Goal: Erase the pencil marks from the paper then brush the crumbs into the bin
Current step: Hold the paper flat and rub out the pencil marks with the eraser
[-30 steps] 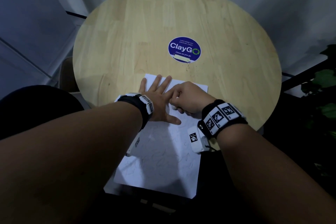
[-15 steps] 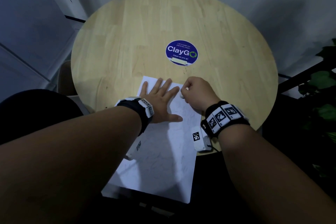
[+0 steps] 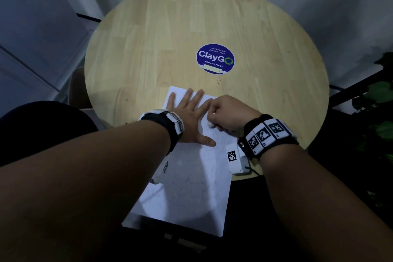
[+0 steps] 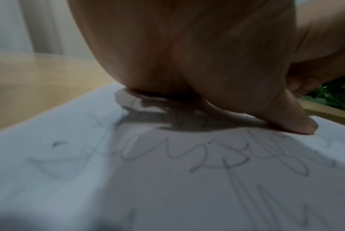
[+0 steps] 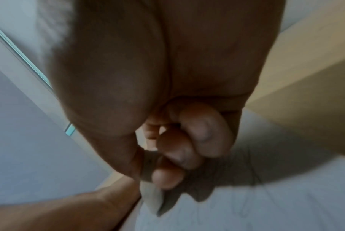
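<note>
my right hand point(image 3: 228, 112) fingers pinch the eraser point(image 3: 210, 125) just beside my left hand point(image 3: 192, 117), splayed flat on the paper point(image 3: 191, 193). unerased pencil marks point(image 4: 217, 157) lie nearer me than that hand.

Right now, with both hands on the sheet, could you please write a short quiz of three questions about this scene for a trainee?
1. True or false: the left hand lies flat, fingers spread, on the white paper sheet.
2. Which hand pinches the small white eraser? A left, B right.
3. Fill in: the round blue sticker on the round wooden table reads "____".

Key: 1 true. 2 B, the right hand. 3 ClayGo.
</note>
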`<act>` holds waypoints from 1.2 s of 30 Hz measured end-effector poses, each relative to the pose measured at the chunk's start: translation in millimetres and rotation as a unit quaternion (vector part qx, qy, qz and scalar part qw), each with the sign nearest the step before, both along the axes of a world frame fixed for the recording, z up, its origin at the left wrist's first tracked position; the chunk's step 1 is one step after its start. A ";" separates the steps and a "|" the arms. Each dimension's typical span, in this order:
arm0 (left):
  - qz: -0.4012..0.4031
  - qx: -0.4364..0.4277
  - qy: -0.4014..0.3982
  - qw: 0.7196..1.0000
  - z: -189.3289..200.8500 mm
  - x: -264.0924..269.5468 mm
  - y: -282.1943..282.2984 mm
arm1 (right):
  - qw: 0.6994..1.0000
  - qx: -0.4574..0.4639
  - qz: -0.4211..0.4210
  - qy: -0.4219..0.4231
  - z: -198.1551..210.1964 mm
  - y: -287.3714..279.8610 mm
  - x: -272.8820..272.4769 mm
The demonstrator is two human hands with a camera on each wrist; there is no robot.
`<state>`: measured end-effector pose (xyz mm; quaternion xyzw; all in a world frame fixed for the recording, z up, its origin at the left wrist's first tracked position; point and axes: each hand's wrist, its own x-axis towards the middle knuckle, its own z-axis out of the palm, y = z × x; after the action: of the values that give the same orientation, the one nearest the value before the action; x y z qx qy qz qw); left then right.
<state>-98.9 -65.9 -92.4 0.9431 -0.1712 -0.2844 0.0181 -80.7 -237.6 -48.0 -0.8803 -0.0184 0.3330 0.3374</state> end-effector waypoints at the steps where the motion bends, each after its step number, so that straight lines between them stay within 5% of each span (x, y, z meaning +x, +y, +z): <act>1: -0.001 0.002 0.001 1.000 0.3 -0.3 0.1 | 1.000 0.001 -0.014 -0.026 -2.0 -0.2 0.8; 4: 0.000 0.001 0.001 1.000 1.1 -0.3 0.4 | 0.988 -0.027 -0.053 -0.143 -4.2 -1.2 5.5; 9: 0.001 -0.001 -0.004 1.000 -0.8 -0.4 0.5 | 1.000 -0.004 0.024 -0.015 0.7 0.1 -4.3; 14: 0.000 0.000 -0.001 1.000 0.7 -0.6 0.2 | 0.985 -0.039 -0.039 -0.161 -1.8 -2.1 3.2; 18: -0.002 0.004 -0.001 1.000 0.3 -0.6 0.1 | 0.999 -0.022 0.026 -0.008 7.0 1.2 -5.0; 23: -0.002 0.004 0.001 1.000 2.3 -1.2 -0.3 | 0.986 -0.056 -0.035 -0.156 0.7 0.3 2.8; 27: -0.001 0.006 0.001 1.000 1.2 -0.2 0.1 | 0.998 -0.056 0.014 -0.038 5.5 1.5 -0.1; 32: -0.001 0.008 0.001 1.000 1.7 -1.3 -0.6 | 0.984 -0.073 -0.052 -0.153 3.3 5.1 2.1; 36: -0.001 0.008 0.001 1.000 1.1 -0.7 -0.5 | 0.998 -0.056 0.001 -0.020 11.3 5.7 -3.4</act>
<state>-99.6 -66.5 -91.3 0.9428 -0.1700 -0.2866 0.0106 -84.1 -232.0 -36.7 -0.9043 -0.0076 0.3164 0.2864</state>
